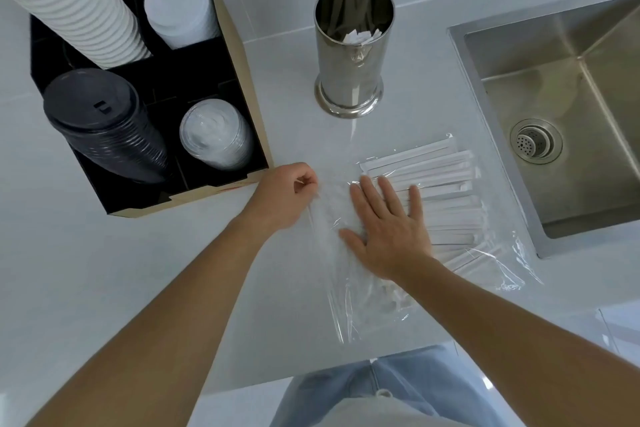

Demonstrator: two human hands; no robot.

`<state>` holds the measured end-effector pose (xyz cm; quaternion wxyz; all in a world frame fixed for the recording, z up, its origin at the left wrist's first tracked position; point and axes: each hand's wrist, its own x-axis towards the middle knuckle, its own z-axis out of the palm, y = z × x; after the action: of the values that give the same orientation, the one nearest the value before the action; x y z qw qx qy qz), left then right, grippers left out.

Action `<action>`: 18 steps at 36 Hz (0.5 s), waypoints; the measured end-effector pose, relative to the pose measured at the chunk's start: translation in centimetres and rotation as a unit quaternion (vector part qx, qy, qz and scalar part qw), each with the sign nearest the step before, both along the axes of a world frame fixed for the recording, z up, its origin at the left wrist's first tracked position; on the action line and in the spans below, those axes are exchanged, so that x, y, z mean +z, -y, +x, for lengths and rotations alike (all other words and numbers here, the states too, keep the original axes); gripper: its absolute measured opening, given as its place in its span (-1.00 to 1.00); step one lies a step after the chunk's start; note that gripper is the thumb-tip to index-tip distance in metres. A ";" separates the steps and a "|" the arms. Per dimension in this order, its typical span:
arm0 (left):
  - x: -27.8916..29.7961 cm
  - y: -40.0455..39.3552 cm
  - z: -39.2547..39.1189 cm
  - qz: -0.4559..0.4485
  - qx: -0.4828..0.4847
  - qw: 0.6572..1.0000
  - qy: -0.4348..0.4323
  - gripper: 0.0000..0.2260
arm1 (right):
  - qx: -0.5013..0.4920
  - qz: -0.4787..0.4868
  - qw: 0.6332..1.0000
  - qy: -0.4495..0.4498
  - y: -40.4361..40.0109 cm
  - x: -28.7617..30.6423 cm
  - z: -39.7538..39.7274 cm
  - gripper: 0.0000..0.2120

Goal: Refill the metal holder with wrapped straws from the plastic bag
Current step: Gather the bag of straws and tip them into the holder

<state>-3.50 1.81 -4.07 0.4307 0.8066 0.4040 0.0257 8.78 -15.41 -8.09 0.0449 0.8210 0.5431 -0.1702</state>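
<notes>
Opening step: left hand [287,196] pinches plastic bag [349,274] mouth near countertop [138,288] front edge, right hand [388,229] flat on wrapped straws [440,180]; next, pull bundle for metal holder [353,45].

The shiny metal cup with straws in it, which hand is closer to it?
Left, though only narrowly. The left hand pinches the plastic bag's edge below-left of the metal holder; the right hand lies flat on the bag, lower down.

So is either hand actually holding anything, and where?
The left hand pinches the plastic bag at its open edge; the right hand lies flat on it, holding nothing.
</notes>
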 end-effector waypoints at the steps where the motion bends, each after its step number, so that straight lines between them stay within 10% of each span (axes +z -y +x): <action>1: 0.1 0.2 -0.1 -0.018 0.015 1.000 0.012 -0.92 | -0.001 0.000 1.000 0.000 0.0 0.0 0.0 -0.26; 9: 1.1 1.5 1.2 0.015 0.001 0.999 -0.050 -0.59 | 0.003 0.000 1.000 0.003 -0.1 0.0 0.0 -0.26; 18: -0.5 1.2 -0.6 0.005 0.028 0.999 -0.033 -0.86 | 0.006 0.012 1.000 -0.009 0.2 0.0 0.1 -0.23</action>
<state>-4.09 0.57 -4.60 0.4120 0.7977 0.4401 0.0134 8.92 -15.65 -8.05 0.0313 0.8169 0.5500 -0.1709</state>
